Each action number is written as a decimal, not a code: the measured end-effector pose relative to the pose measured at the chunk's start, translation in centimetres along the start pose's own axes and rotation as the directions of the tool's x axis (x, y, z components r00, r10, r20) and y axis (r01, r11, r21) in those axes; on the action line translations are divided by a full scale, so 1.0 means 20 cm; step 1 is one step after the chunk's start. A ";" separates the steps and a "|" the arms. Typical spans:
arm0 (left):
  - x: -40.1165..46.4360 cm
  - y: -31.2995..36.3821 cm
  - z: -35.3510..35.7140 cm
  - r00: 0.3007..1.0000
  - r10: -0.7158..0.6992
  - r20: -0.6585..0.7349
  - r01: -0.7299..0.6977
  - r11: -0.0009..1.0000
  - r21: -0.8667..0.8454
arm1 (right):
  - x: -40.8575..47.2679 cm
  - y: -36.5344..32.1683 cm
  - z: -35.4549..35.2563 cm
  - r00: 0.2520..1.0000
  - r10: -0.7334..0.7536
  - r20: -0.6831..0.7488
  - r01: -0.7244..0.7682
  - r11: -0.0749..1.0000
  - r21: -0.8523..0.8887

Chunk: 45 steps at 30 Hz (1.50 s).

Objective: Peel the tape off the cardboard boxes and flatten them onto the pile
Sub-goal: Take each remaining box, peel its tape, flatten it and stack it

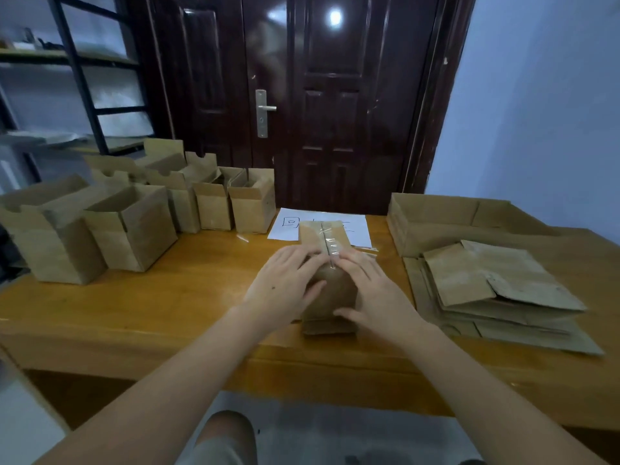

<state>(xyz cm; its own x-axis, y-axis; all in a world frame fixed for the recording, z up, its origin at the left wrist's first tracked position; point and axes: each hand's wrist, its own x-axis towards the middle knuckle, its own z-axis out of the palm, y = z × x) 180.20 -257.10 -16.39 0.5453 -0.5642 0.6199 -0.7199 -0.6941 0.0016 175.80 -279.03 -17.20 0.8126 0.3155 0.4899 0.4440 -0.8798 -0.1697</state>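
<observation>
Cardboard, matte and brown, is filling the left of the wooden surface (174, 297): open boxes (131, 226) are standing upright in a row, flaps raised, the leftmost ones cut off by the frame edge. At the centre, a box (327, 236) is lying on its side near the front edge, its seam running away from the viewer under a strip of clear, glossy tape (332, 248) that is catching the light. The left hand (285, 286) is resting flat on it, fingers spread, thumb along the near face. The right hand (372, 290) is lying opposite, fingers spread beside the seam, thumb touching the lower face. Both are hiding much of the top. Behind it a white paper (288, 226) is lying with markings too blurred to read. At the right, a pile (496, 290) of flattened, creased cardboard is sitting in front of a shallow tray (436, 219).
</observation>
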 end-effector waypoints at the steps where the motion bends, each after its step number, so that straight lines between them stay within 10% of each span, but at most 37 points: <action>1: -0.02 0.01 0.01 1.000 -0.011 -0.003 0.011 1.000 -0.026 | 0.00 0.00 0.01 1.000 0.016 -0.012 -0.016 1.000 0.000; 45: -0.09 0.02 0.11 0.996 -0.045 -0.081 0.041 0.998 -0.052 | -0.01 -0.02 0.08 0.994 0.063 -0.094 -0.060 0.997 0.042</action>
<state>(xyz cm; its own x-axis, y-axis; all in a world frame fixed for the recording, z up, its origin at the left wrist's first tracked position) 179.95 -257.31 -19.23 0.5406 -0.4946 0.6806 -0.7183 -0.6924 0.0674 176.00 -278.22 -18.61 0.8001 0.2242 0.5564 0.4101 -0.8814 -0.2345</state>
